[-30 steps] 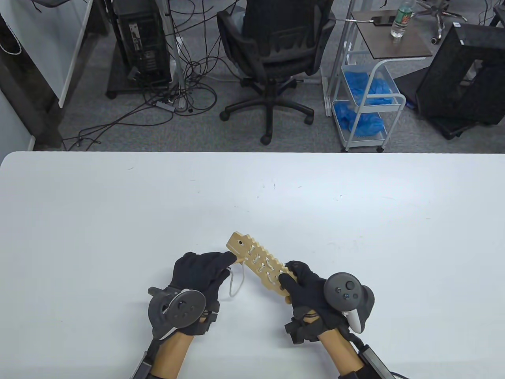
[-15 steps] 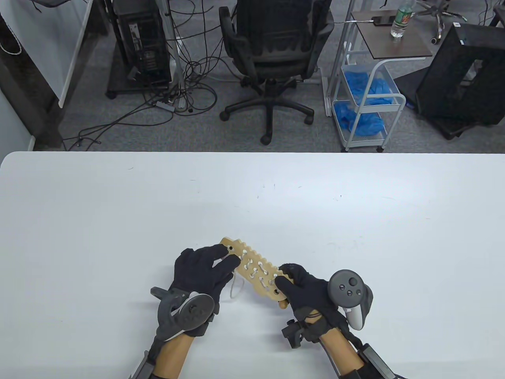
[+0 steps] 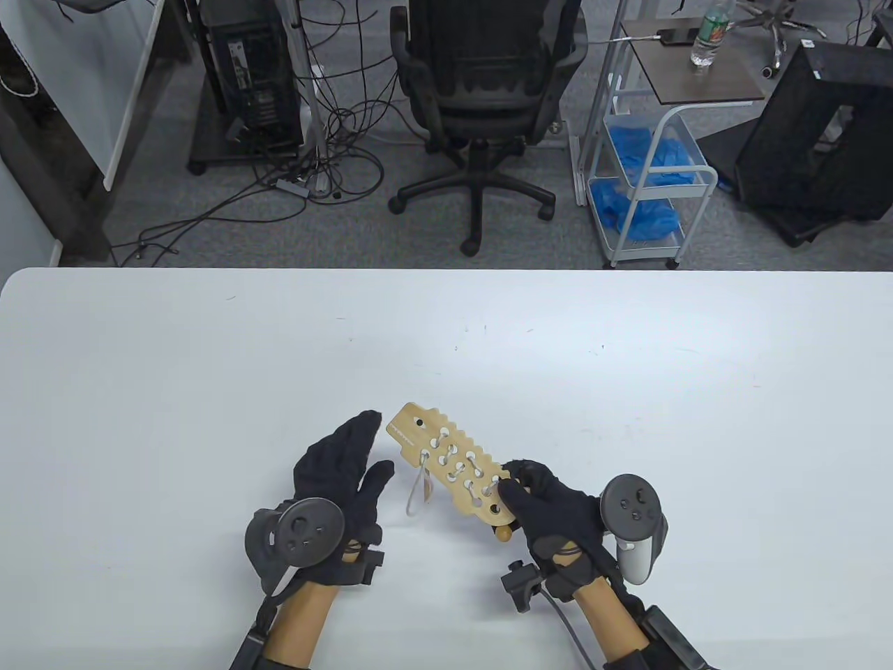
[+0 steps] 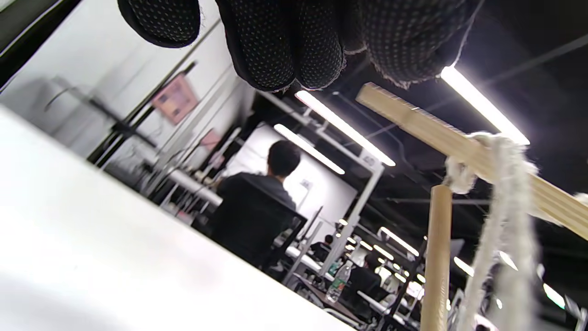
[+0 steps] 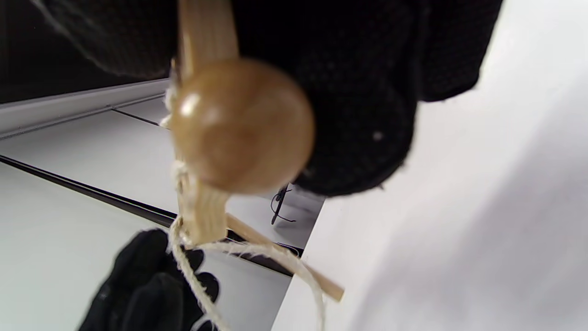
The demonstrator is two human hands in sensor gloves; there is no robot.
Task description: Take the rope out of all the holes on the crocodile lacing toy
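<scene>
The wooden crocodile lacing toy (image 3: 446, 460) is lifted over the table, head end pointing far-left, with white rope (image 3: 417, 492) laced through several holes and a loop hanging below. My right hand (image 3: 508, 485) grips the toy's near-right end; a wooden bead (image 3: 504, 534) hangs under it. My left hand (image 3: 377, 447) is open with fingers spread, just left of the head end and apart from it. In the left wrist view the board edge (image 4: 459, 142), rope (image 4: 500, 220) and a wooden stick (image 4: 436, 257) show. The right wrist view shows the bead (image 5: 239, 124) and rope (image 5: 193, 271).
The white table (image 3: 628, 391) spreads wide around the hands. Beyond its far edge stand an office chair (image 3: 481, 91), a wire cart (image 3: 656, 174) with blue items and floor cables (image 3: 314, 174).
My left hand let go of the toy's head end, opened and drew back to the left. The toy's holed face turned up, still held by my right hand.
</scene>
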